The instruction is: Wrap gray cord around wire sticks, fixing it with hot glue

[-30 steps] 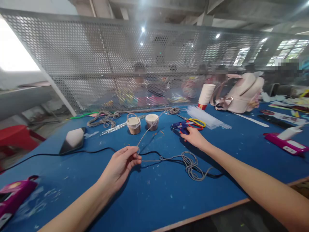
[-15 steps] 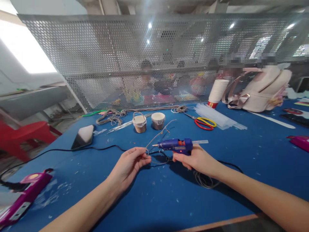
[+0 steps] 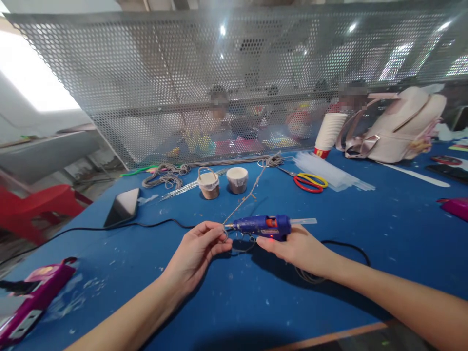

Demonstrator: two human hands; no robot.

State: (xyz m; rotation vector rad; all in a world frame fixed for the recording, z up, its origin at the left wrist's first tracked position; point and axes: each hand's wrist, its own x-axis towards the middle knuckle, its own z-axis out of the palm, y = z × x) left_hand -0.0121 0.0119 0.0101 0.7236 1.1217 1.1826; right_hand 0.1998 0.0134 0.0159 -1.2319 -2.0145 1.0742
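My right hand is wrapped round the handle of a blue glue gun, its small red light lit and a clear glue stick poking out of the back. The nozzle points left, right at the fingertips of my left hand. Those fingers pinch a thin grey-brown cord, which rises up and to the right from them. More of the cord loops below the gun, partly hidden by my right hand. Beyond stand two small cups, one with a cord handle and one without.
Red-and-yellow scissors, clear glue sticks, stacked paper cups and a pale backpack lie to the right. A phone, coiled cord and purple power strip are left. A perforated metal screen stands behind.
The glue gun has moved slightly left, bringing its nozzle to the cord at my left fingertips. The cord's free end now reaches higher. The view has shifted slightly.
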